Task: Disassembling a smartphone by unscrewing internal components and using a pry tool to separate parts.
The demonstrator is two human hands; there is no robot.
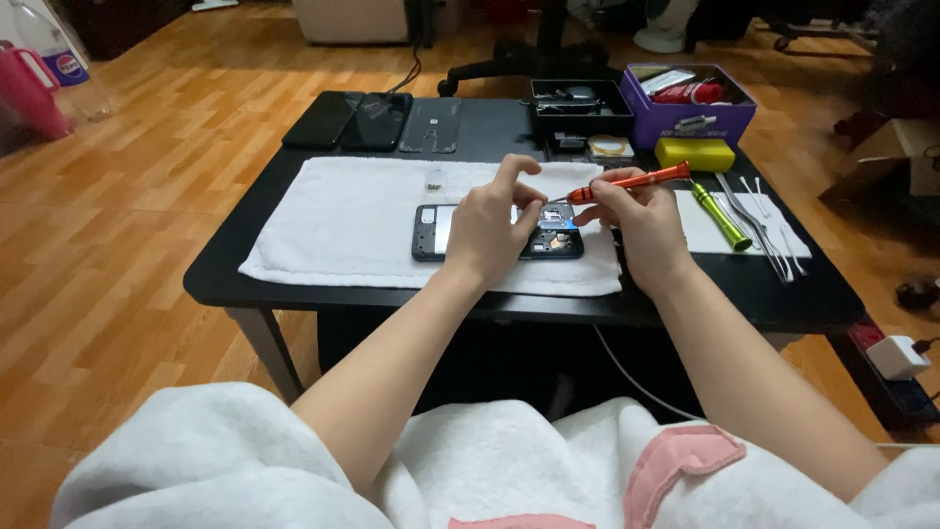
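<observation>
Left hand [487, 232] rests fingers-down on the opened phone [460, 231] lying flat on the white towel [333, 220], while right hand [636, 217] pinches the slim orange screwdriver [632, 183]; phone judged light, rigid, fragile inside, best steadied by its frame edges.

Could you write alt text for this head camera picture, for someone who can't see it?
A person's right hand holds an orange screwdriver to an opened phone steadied by the left hand on a white towel. The black table also holds a green screwdriver and a purple box.
</observation>
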